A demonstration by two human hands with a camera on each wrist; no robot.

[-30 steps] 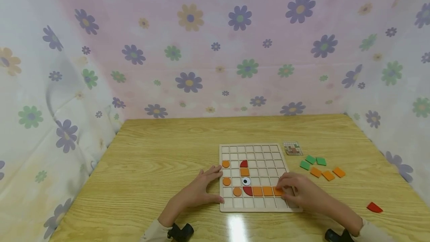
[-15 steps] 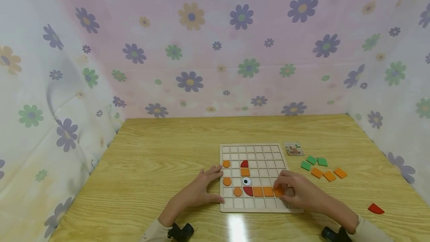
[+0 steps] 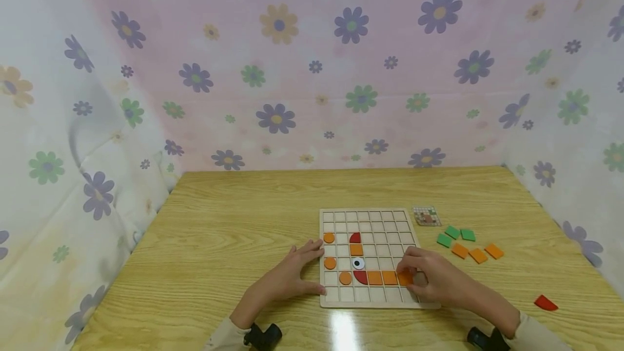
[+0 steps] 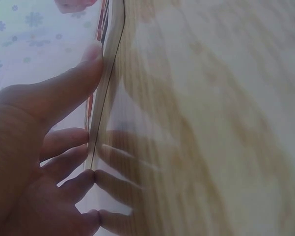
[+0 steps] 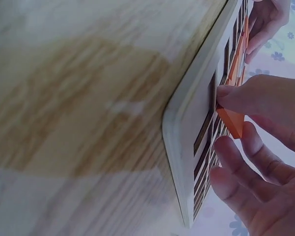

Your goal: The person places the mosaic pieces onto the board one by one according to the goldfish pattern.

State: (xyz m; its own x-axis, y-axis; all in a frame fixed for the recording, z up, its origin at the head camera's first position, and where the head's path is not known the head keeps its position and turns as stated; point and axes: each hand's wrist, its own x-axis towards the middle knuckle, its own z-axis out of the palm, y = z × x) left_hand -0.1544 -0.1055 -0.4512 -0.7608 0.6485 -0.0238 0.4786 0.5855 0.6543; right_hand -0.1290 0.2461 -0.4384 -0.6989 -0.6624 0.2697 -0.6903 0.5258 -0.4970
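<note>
Board [image 3: 361, 305] with pale gridded cells is my landmark here. My left hand [image 3: 291, 275] lies at its left edge, thumb and fingertips touching the rim, spread and grasping nothing; I judge this a light brace against sliding. My right hand [image 3: 436, 278] works over the board's right part, thumb and fingers pinching an orange square [image 3: 403, 278] in the second row from the board's near edge. I seem to hold it by its sides because so thin a tile offers little else to grip. It looks tilted from the right wrist; whether any edge sits in the cell, I cannot tell. To its left in the same row of the board come two orange squares, a red quarter-round [image 3: 360, 277] and an orange disc [image 3: 345, 278], with an eye piece [image 3: 358, 263] just above that quarter-round. Right of the board, three green squares [image 3: 467, 234] and three loose orange squares [image 3: 478, 255] lie scattered, presumably for my right hand's easy reach. A lone red piece [image 3: 545, 303] rests farther right of the board. The small patterned card [image 3: 427, 216] lies face up just beside its far right corner, likely so I can glance at it.
</note>
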